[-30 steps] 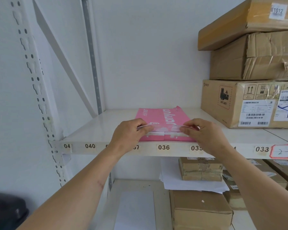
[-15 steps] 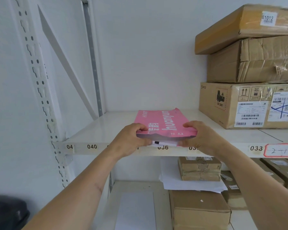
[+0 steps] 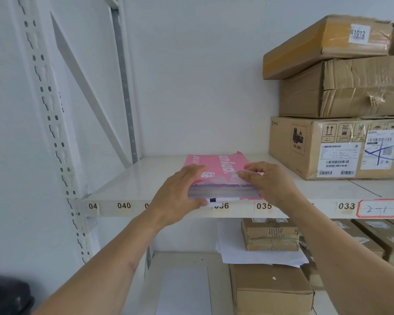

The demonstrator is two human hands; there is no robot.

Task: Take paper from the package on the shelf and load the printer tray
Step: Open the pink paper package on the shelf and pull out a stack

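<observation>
At the centre of the frame, the torn pink paper-wrapped package of white sheets [image 3: 216, 171] lies at the front edge of the white metal shelf [image 3: 127, 185]; the left hand [image 3: 180, 194] clamps its left end, thumb beneath, fingers curled on top; the right hand [image 3: 268, 180] pinches the ripped wrapper flap. The step in hand looks like opening the package; next calls for sliding out a stack of sheets squarely.

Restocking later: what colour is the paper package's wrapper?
Pink with white lettering, on the paper package; seen best in the head view.
</observation>
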